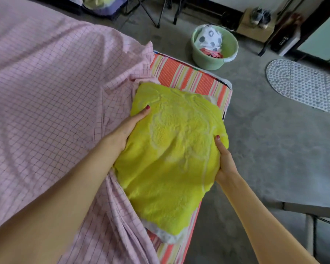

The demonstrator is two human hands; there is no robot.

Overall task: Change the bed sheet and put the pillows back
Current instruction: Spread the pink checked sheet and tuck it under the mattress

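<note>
We grip the yellow pillow from both sides: left hand curled on its left edge, thumb on top; right hand clasping its right edge. The pillow sits at the bed's corner, partly on the rumpled pink checked sheet, partly on the bare striped mattress. Beyond, on the grey floor: a green basin holding cloth, and an oval mat.

- Soft, even daylight; shadows faint across the pink sheet.
- Wide-angle bending curves the frame edges.
- Shoes at the top look blurred; near forearm slightly soft.
</note>
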